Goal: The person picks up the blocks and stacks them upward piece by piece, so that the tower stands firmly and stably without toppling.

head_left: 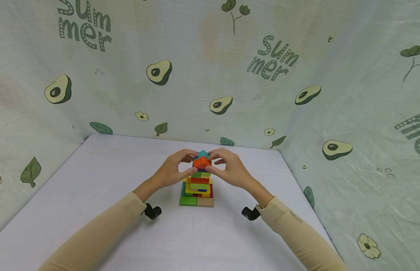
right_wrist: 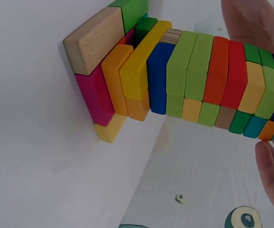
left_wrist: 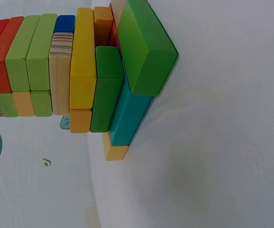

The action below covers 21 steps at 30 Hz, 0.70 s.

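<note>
A tower of stacked wooden blocks (head_left: 199, 181) stands upright on the table. At its top are an orange roof-shaped block (head_left: 202, 162) and, behind it, a teal roof-shaped block (head_left: 203, 154). From the left, my left hand (head_left: 171, 168) holds these top blocks, thumb low by the orange one, fingers by the teal one. My right hand (head_left: 231, 168) grips them from the other side in the same way. In the right wrist view, fingers flank the tower's upper end, and the roof blocks are mostly out of frame. The exact fingertip contacts are too small to see.
A green block (left_wrist: 149, 50) and a natural wood block (right_wrist: 95, 40) lie flat at the tower's base. White cloth covers the table (head_left: 128, 241). A printed curtain (head_left: 186, 94) stands behind and on both sides.
</note>
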### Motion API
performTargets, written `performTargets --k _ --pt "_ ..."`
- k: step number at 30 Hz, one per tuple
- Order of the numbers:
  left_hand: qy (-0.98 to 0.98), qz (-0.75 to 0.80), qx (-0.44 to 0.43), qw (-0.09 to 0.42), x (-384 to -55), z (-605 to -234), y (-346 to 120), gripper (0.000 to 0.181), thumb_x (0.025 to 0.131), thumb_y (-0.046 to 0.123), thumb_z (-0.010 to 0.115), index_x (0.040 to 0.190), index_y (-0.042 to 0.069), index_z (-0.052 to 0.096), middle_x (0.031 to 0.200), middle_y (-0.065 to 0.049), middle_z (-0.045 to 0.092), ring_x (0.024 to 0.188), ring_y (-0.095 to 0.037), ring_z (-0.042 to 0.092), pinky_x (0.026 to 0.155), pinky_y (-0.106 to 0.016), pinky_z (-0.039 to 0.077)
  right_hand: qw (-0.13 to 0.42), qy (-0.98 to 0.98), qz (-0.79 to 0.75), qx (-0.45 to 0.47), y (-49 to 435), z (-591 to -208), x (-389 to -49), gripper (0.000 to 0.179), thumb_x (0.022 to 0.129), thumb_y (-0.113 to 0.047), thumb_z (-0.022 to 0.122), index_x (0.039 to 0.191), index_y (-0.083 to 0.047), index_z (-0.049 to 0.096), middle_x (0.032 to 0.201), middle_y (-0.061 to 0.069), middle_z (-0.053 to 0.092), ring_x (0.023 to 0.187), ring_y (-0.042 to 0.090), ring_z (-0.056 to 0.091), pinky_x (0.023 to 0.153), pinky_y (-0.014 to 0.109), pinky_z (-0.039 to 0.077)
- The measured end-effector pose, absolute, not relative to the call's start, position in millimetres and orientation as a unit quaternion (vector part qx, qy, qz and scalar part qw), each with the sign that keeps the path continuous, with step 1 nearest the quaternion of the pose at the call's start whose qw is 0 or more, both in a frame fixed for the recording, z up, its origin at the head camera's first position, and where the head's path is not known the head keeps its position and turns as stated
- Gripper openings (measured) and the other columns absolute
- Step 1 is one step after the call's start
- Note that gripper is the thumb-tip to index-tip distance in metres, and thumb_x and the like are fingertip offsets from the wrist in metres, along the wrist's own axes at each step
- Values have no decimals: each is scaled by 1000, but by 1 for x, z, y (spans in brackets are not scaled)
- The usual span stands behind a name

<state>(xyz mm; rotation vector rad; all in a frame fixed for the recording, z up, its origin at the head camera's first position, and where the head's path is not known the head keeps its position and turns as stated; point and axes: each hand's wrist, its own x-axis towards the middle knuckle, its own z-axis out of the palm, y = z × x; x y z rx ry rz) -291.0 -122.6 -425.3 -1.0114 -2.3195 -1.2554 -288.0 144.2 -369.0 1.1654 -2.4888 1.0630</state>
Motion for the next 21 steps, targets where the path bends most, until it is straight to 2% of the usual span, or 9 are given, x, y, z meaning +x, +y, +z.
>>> performTargets --k 6,15,21 --pt "-816 -433 -352 148 -292 -425 -123 50 98 25 79 142 15 58 136 -2 67 123 -21 67 108 -44 55 100 -839 359 397 145 -369 -287 26 94 -21 84 114 -11 71 130 4 70 118 22 68 94 36 62" --pt "-817 -432 -353 147 -294 -425 -121 49 99 26 78 142 15 58 137 -2 66 123 -20 67 108 -43 55 103 -841 355 395 146 -371 -288 26 93 -21 84 114 -12 71 129 3 70 118 20 68 94 34 62" --pt "-824 -425 -345 143 -290 -423 -122 54 97 29 79 145 18 56 139 -2 66 125 -23 67 108 -47 55 99 -845 354 387 148 -371 -286 28 94 -21 84 117 -12 72 134 3 70 121 21 67 93 34 62"
